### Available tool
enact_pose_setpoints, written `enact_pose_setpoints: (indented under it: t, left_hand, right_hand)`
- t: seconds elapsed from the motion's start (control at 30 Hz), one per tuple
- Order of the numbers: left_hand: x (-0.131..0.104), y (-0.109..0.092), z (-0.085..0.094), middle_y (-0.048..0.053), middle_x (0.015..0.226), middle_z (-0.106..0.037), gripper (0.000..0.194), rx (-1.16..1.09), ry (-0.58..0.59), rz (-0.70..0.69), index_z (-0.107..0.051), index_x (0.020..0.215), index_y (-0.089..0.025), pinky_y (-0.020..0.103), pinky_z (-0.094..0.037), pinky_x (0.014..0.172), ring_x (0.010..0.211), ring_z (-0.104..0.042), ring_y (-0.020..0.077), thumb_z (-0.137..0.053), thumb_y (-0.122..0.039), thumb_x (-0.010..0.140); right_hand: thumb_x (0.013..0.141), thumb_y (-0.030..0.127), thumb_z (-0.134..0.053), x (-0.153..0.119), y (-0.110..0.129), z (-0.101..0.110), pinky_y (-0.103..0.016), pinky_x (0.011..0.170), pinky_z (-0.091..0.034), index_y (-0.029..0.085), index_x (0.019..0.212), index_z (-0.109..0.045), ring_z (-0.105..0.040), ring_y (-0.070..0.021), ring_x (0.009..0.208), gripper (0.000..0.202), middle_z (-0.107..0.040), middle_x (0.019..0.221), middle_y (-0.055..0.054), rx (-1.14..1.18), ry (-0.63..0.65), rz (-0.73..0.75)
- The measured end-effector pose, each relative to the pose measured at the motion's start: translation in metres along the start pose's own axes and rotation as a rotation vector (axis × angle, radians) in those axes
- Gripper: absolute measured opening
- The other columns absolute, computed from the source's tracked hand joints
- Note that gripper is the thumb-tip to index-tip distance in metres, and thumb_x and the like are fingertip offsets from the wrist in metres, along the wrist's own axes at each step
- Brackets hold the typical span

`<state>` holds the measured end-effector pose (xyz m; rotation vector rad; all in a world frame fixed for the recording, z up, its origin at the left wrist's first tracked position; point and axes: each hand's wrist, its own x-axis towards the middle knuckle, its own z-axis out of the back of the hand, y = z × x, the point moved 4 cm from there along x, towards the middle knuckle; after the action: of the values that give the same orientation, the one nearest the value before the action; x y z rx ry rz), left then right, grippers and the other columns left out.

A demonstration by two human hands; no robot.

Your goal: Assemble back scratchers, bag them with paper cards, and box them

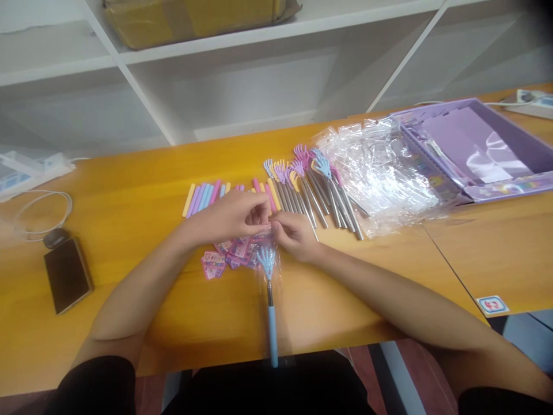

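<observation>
A blue hand-shaped back scratcher (272,323) with a metal neck and blue handle lies inside a clear plastic bag (280,288), its handle end at the table's front edge. My left hand (242,213) and my right hand (296,235) meet at the bag's top, both with fingers pinched on it. Beside my left hand, pink printed cards (213,264) lie in a loose pile. Colored handle tubes (201,199) stand in a row behind my left hand. Metal rods with colored scratcher heads (322,166) are heaped beyond my right hand.
Clear plastic bags (384,178) are piled at the right, against an open purple box (470,150). A dark phone (68,275) and a cable (69,202) lie at the left. White shelving (242,49) with a taped carton (194,20) stands behind the table (142,173).
</observation>
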<state>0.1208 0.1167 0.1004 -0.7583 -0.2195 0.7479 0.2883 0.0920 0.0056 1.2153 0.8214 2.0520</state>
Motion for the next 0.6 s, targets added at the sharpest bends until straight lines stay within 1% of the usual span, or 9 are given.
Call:
enact_pose_setpoints:
  t: [0.1,0.17,0.3,0.37,0.47,0.53,0.6]
  left_hand:
    - [0.000,0.000,0.000,-0.002,0.083,-0.069,0.017,0.026,0.003,0.012,-0.059,0.089,-0.020,0.031,-0.038,0.079,0.075,-0.060,0.0141,-0.071,-0.028,0.098]
    - [0.000,0.001,-0.001,-0.002,0.084,-0.070,0.017,0.031,0.013,0.029,-0.059,0.091,-0.020,0.031,-0.038,0.080,0.075,-0.060,0.0141,-0.070,-0.030,0.099]
    - [0.000,0.007,-0.004,-0.001,0.085,-0.069,0.019,-0.006,0.071,0.065,-0.059,0.095,-0.021,0.030,-0.037,0.072,0.075,-0.059,0.0147,-0.069,-0.037,0.099]
    - [-0.001,0.010,-0.006,-0.001,0.084,-0.066,0.020,-0.008,0.098,0.070,-0.057,0.093,-0.022,0.029,-0.036,0.068,0.074,-0.057,0.0146,-0.070,-0.036,0.098]
    - [-0.002,0.010,-0.005,-0.001,0.084,-0.066,0.020,-0.008,0.108,0.076,-0.056,0.094,-0.022,0.029,-0.035,0.065,0.074,-0.057,0.0146,-0.070,-0.036,0.098]
    - [-0.002,0.009,-0.004,-0.001,0.086,-0.066,0.019,-0.002,0.104,0.080,-0.057,0.096,-0.022,0.029,-0.035,0.065,0.074,-0.057,0.0147,-0.069,-0.037,0.098]
    - [-0.003,0.007,-0.001,-0.001,0.085,-0.065,0.019,0.020,0.091,0.075,-0.057,0.096,-0.022,0.029,-0.034,0.066,0.073,-0.055,0.0146,-0.068,-0.036,0.099]
  right_hand:
    - [0.113,0.040,-0.045,0.000,0.000,0.000,-0.028,0.060,-0.037,0.021,0.079,-0.056,-0.052,-0.0136,0.061,0.040,-0.060,0.069,-0.001,0.006,-0.004,-0.002]
    - [0.114,0.039,-0.045,0.000,0.001,0.001,-0.028,0.060,-0.039,0.021,0.081,-0.058,-0.054,-0.0140,0.062,0.039,-0.062,0.070,-0.002,0.016,-0.006,-0.001]
    - [0.114,0.037,-0.045,0.001,0.003,0.002,-0.028,0.062,-0.041,0.021,0.083,-0.060,-0.057,-0.0145,0.064,0.037,-0.064,0.073,-0.003,0.033,-0.032,0.023]
    - [0.113,0.036,-0.046,0.001,0.004,0.002,-0.028,0.062,-0.041,0.021,0.083,-0.060,-0.056,-0.0143,0.064,0.037,-0.064,0.073,-0.002,0.033,-0.045,0.031]
    - [0.113,0.035,-0.046,0.002,0.005,0.002,-0.028,0.062,-0.041,0.021,0.082,-0.059,-0.056,-0.0143,0.064,0.037,-0.062,0.073,-0.002,0.037,-0.050,0.035]
    - [0.113,0.037,-0.046,0.002,0.004,0.002,-0.028,0.063,-0.041,0.021,0.081,-0.059,-0.055,-0.0145,0.064,0.038,-0.061,0.072,-0.002,0.055,-0.043,0.011]
    - [0.112,0.041,-0.049,0.003,0.001,0.001,-0.028,0.063,-0.042,0.021,0.083,-0.060,-0.054,-0.0145,0.064,0.036,-0.061,0.072,-0.001,0.097,-0.019,-0.064]
